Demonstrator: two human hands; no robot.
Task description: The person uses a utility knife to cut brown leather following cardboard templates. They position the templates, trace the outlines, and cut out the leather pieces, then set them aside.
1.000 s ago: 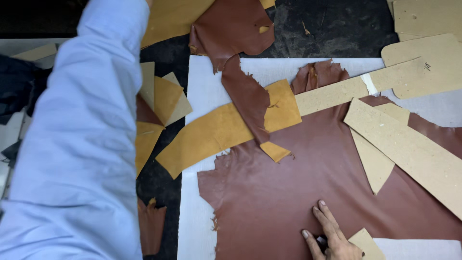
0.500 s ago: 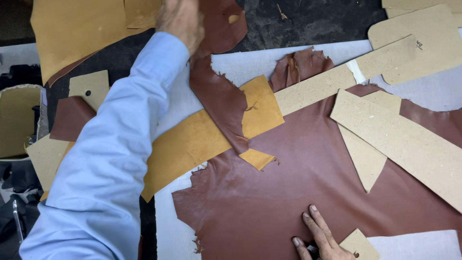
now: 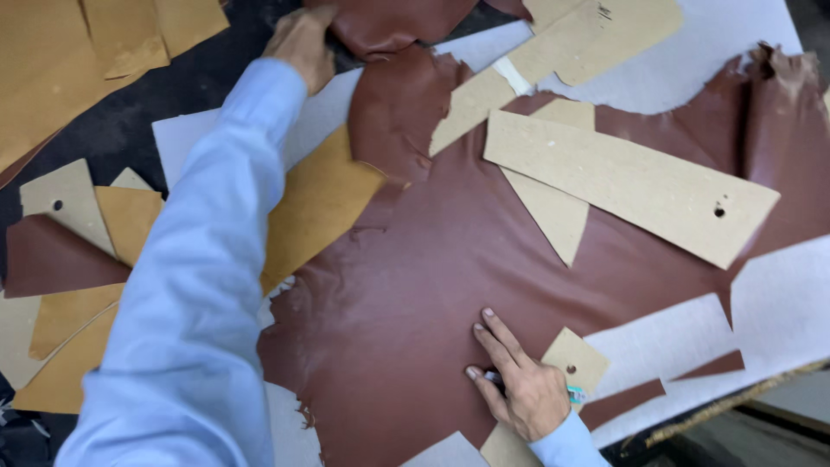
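While the right hand [image 3: 519, 385] lies nearest the camera, fingers spread flat on the near part of the reddish-brown leather hide [image 3: 450, 277] with a small tool pinned under the palm, too hidden to name, the left hand [image 3: 301, 41] is stretched far across the bench in a pale blue sleeve [image 3: 199, 294] and is closed on the far edge of a darker brown leather piece [image 3: 389, 26]. The hide spreads across a white cutting board [image 3: 761, 311], its long axis running from the near left towards the far right, so it lies directly under the right hand and to the right of the left arm. A small cardboard pattern [image 3: 575, 359] sits just beside the right hand. Farther off, a long cardboard pattern with a hole [image 3: 631, 186] and a pointed one [image 3: 549, 207] rest on the hide, and tan leather pieces [image 3: 316, 203] lie partly under the sleeve.
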